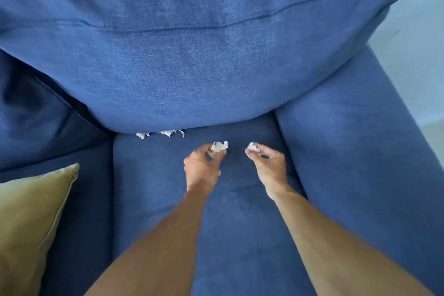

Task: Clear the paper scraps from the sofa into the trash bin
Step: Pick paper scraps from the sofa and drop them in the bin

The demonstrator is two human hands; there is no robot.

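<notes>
Left hand: the left hand (203, 167) is over the seat cushion (153, 190), fingers curled and pinching a crumpled scrap (219, 146) at the fingertips.
Right hand: the right hand (270, 167) is just beside it, fingers bunched around a second scrap (253, 147).
Still on the sofa: more paper scraps (165, 133) sit at the back of the seat, half tucked under the back cushion (192, 67).
Doing it well: I'd say tighten both pinches so no scrap drops, then rake the tucked ones forward out of the crease rather than pushing them deeper.
Trash bin: not in sight from here, so both handfuls have some carrying ahead.
Surface: soft blue woven fabric that gives under pressure; thin paper likely clings in the seam.
Room: armrest (348, 151) on the right, an olive pillow (28, 223) at the left, pale floor (413, 38) past the sofa.
</notes>
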